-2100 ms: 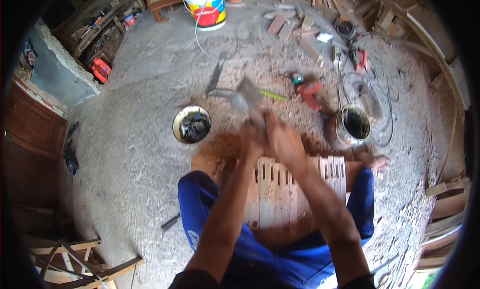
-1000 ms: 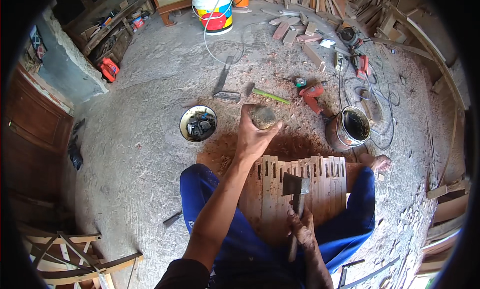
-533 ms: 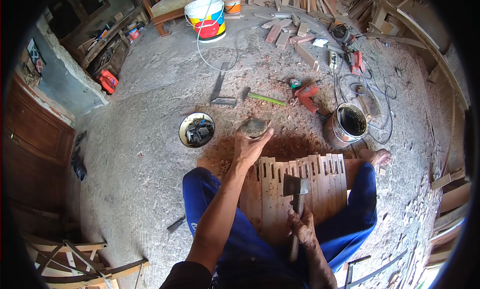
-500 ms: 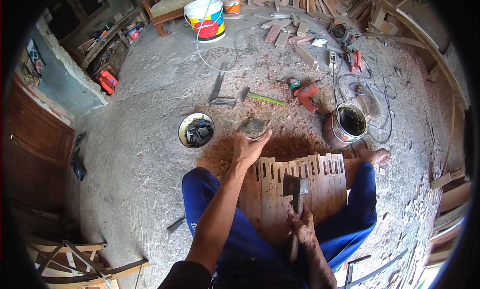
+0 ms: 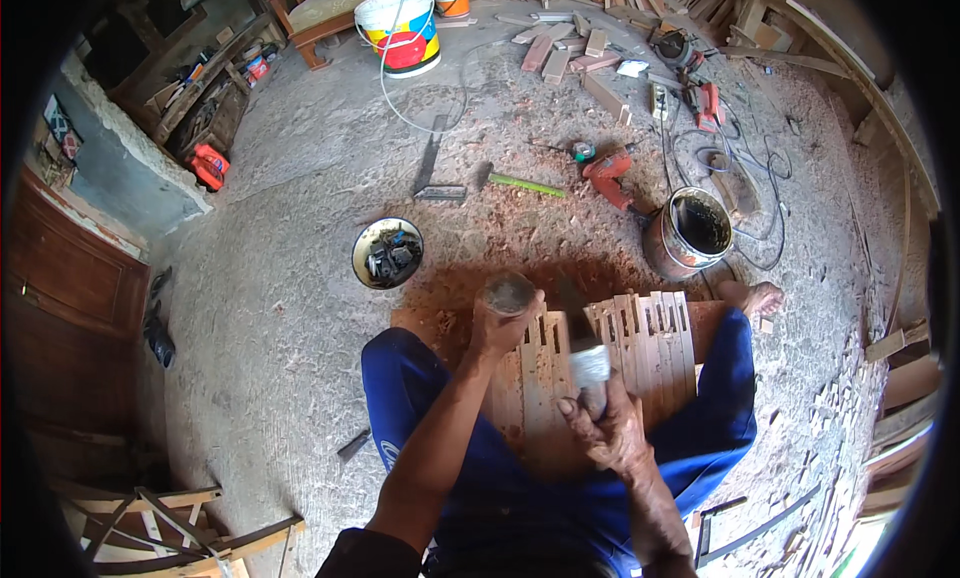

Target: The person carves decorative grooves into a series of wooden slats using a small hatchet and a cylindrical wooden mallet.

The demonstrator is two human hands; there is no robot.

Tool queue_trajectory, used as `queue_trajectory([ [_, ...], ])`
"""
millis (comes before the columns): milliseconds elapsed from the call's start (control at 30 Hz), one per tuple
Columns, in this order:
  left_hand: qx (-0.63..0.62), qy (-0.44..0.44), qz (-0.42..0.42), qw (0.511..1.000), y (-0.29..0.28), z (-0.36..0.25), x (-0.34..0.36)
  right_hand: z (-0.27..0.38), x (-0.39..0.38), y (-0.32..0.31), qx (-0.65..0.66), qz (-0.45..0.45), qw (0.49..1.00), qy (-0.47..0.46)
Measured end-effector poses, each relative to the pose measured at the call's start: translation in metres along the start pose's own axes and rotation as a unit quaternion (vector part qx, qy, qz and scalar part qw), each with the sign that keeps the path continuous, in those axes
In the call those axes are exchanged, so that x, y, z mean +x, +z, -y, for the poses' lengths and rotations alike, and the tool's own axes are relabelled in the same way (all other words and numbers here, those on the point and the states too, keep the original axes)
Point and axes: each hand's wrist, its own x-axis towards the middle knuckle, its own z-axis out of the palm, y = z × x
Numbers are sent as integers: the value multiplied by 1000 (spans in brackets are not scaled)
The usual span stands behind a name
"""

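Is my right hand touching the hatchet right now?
Touching: the head view shows the right hand closed around the hatchet, its fingers and thumb against the handle below the metal head.

we could pass over the bare floor point(image 5: 250, 308) left of the bowl point(image 5: 361, 255), or between bowl and bucket point(image 5: 662, 250); beyond, 3 things obstruct us: square point(image 5: 440, 193), green-handled tool point(image 5: 527, 185), red drill point(image 5: 605, 174). cables point(image 5: 782, 213) clutter the right. above the slats point(image 5: 545, 418), a narrow gap parts the block point(image 5: 509, 295) in our left hand point(image 5: 495, 328) from the hatchet point(image 5: 592, 371) in our right hand point(image 5: 617, 430).
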Motion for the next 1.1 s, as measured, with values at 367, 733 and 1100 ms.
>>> queue_trajectory([
  [367, 135, -29, 13, 990, -1, 68, 102, 86, 90, -18, -95, 52, 992, -69],
  [733, -197, -287, -70, 935, 13, 57, 108, 67, 226, -34, -301, -6, 928, -221],
  [1100, -161, -326, -101, 926, 18, 63, 107, 52, 287, -39, -415, 214, 883, -55],
])
